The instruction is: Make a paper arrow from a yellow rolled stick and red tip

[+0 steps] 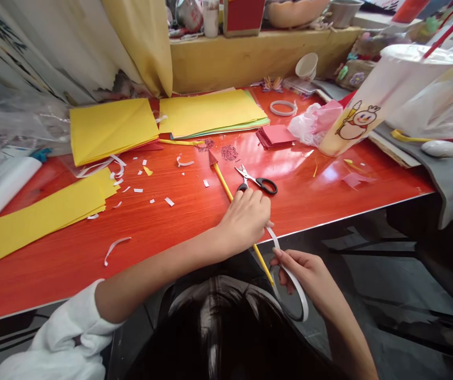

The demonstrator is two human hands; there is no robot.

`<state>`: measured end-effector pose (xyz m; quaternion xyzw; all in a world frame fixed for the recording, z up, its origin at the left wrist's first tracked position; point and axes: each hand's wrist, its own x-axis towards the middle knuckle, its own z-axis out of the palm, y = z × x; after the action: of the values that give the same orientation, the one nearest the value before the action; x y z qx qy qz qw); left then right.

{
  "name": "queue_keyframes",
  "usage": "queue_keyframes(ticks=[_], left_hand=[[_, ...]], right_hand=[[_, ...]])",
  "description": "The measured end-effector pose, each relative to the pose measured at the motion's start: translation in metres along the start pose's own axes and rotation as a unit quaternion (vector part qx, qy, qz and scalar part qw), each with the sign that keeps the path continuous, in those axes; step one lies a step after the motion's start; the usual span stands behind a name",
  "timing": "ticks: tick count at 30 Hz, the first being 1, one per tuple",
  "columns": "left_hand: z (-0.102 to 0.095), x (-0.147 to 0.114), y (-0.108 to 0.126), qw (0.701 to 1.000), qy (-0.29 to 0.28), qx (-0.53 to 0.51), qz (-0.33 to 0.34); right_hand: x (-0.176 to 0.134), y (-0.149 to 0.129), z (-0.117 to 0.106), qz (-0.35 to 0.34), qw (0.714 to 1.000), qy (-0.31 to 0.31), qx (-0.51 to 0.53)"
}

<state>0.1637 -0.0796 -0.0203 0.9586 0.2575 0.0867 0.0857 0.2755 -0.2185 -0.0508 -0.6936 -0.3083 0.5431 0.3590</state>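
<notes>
Seems to grip yellow stick [224, 182], aslant over the near edge of the red table [151, 227], red tip [212, 158] away; looks to be at the step of fixing white strip [298, 290] to stick; likely calls for even tension with stick steadied; holds left hand [246, 219] knuckles up, fingers curled in, undersides hidden; pinches strip in right hand [311, 272], thumb against fingers, wrist beyond the edge; has scissors [255, 180] just beside left knuckles.

Red on the table [171, 232]; black and silver on the scissors [255, 180]; left of them, yellow on the stick [223, 181]; below, white on the strip [298, 289]; right of them, snowman print on the cup [385, 95].
</notes>
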Motion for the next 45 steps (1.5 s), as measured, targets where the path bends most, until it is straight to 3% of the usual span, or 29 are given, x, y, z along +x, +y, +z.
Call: queue_keyframes(ticks=[4, 7, 9, 11, 12, 13, 14, 15, 17, 19, 21, 24, 26, 27, 29, 30, 32, 33, 34, 36, 40, 42, 45], left_hand=[[-0.01, 0.001, -0.002, 0.995, 0.08, 0.057, -0.035], [-0.019, -0.021, 0.013, 0.983, 0.18, 0.024, -0.025], [-0.013, -0.048, 0.033, 0.977, 0.194, -0.062, 0.059], [0.007, -0.077, 0.054, 0.954, 0.152, -0.152, 0.208], [0.019, -0.089, 0.063, 0.934, 0.148, -0.21, 0.249], [0.032, -0.098, 0.069, 0.928, 0.127, -0.264, 0.232], [0.044, -0.102, 0.072, 0.928, 0.048, -0.33, 0.167], [0.054, -0.103, 0.072, 0.909, -0.038, -0.408, 0.072], [0.067, -0.096, 0.069, 0.826, -0.129, -0.535, -0.117], [0.073, -0.084, 0.063, 0.765, -0.161, -0.591, -0.201], [0.076, -0.072, 0.061, 0.757, -0.145, -0.594, -0.231], [0.08, -0.064, 0.061, 0.756, -0.128, -0.605, -0.213], [0.082, -0.063, 0.061, 0.735, -0.139, -0.634, -0.195], [0.083, -0.063, 0.061, 0.722, -0.148, -0.648, -0.191], [0.083, -0.063, 0.06, 0.697, -0.166, -0.67, -0.194], [0.082, -0.063, 0.06, 0.686, -0.173, -0.679, -0.199], [0.08, -0.063, 0.06, 0.669, -0.182, -0.69, -0.208], [0.078, -0.063, 0.061, 0.664, -0.186, -0.694, -0.209], [0.077, -0.063, 0.062, 0.661, -0.187, -0.697, -0.207], [0.076, -0.063, 0.064, 0.658, -0.186, -0.701, -0.203], [0.077, -0.064, 0.067, 0.655, -0.178, -0.705, -0.207], [0.078, -0.065, 0.066, 0.658, -0.176, -0.699, -0.216], [0.078, -0.066, 0.066, 0.66, -0.168, -0.695, -0.229]], right_hand=[[-0.001, 0.003, -0.003, -0.011, 0.999, -0.035, 0.015], [-0.002, 0.005, -0.009, -0.007, 0.996, -0.077, 0.046], [-0.002, 0.007, -0.013, 0.001, 0.994, -0.09, 0.068], [-0.003, 0.01, -0.018, -0.003, 0.993, -0.096, 0.075], [-0.003, 0.012, -0.02, -0.007, 0.992, -0.1, 0.071], [-0.004, 0.013, -0.022, -0.011, 0.992, -0.105, 0.064], [-0.004, 0.015, -0.023, -0.014, 0.992, -0.109, 0.056], [-0.004, 0.016, -0.025, -0.015, 0.993, -0.11, 0.046], [-0.004, 0.018, -0.026, -0.014, 0.994, -0.105, 0.03], [-0.004, 0.017, -0.027, -0.016, 0.995, -0.1, 0.013], [-0.003, 0.016, -0.029, -0.021, 0.995, -0.102, -0.011], [-0.002, 0.016, -0.038, -0.015, 0.992, -0.117, -0.054], [-0.003, 0.015, -0.049, -0.008, 0.99, -0.103, -0.093], [-0.004, 0.012, -0.056, -0.014, 0.99, -0.079, -0.115], [-0.005, -0.003, -0.068, -0.059, 0.985, 0.028, -0.157], [-0.004, -0.016, -0.071, -0.095, 0.978, 0.08, -0.168], [0.002, -0.049, -0.07, -0.169, 0.93, 0.221, -0.239], [0.008, -0.067, -0.064, -0.223, 0.901, 0.242, -0.281], [0.018, -0.084, -0.056, -0.271, 0.881, 0.226, -0.315], [0.042, -0.111, -0.034, -0.3, 0.852, 0.158, -0.399], [0.089, -0.127, 0.006, -0.255, 0.764, 0.132, -0.578], [0.098, -0.126, 0.014, -0.257, 0.738, 0.137, -0.609], [0.096, -0.125, 0.004, -0.231, 0.723, 0.108, -0.642]])
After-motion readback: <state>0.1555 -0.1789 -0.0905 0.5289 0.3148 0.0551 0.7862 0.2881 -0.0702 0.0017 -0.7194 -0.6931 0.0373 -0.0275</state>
